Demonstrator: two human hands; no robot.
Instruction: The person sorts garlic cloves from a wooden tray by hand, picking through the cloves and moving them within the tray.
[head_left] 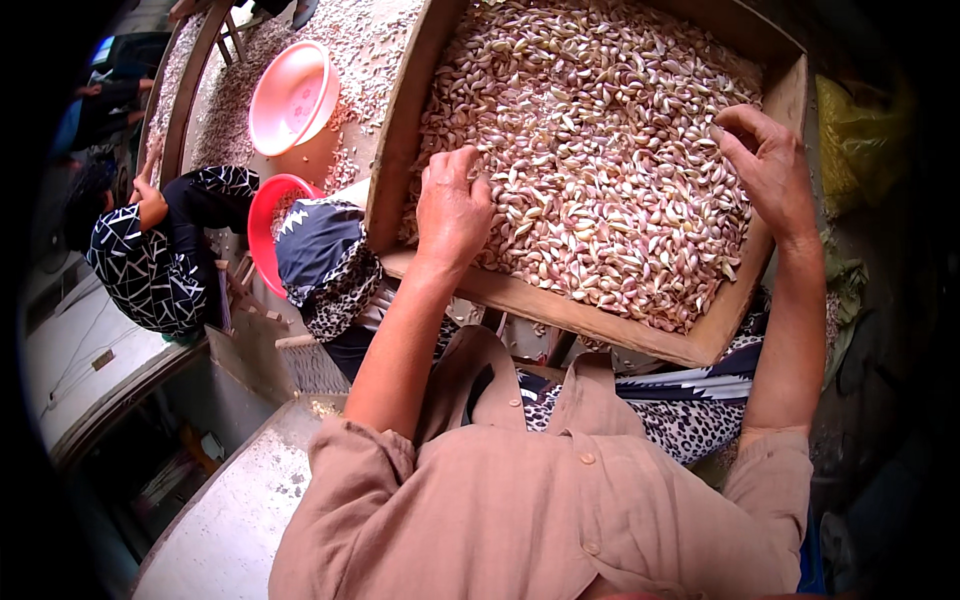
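Observation:
A shallow wooden tray (560,308) in front of me holds a thick layer of loose garlic cloves (600,170), pale with pink-purple skins. At the tray's left side my left hand (455,208) rests over the cloves, fingers curled down; whatever they may hold is hidden beneath them. My right hand (778,172) is at the tray's right edge, thumb and forefinger bent together in a pinch above the cloves. Anything between those fingertips is too small to make out.
Left of the tray stand a pink basin (294,98) and a red basin (264,232). Garlic pieces (365,50) litter the floor behind them. A person in a patterned top (150,260) sits at far left. A yellow plastic bag (860,140) lies to the right.

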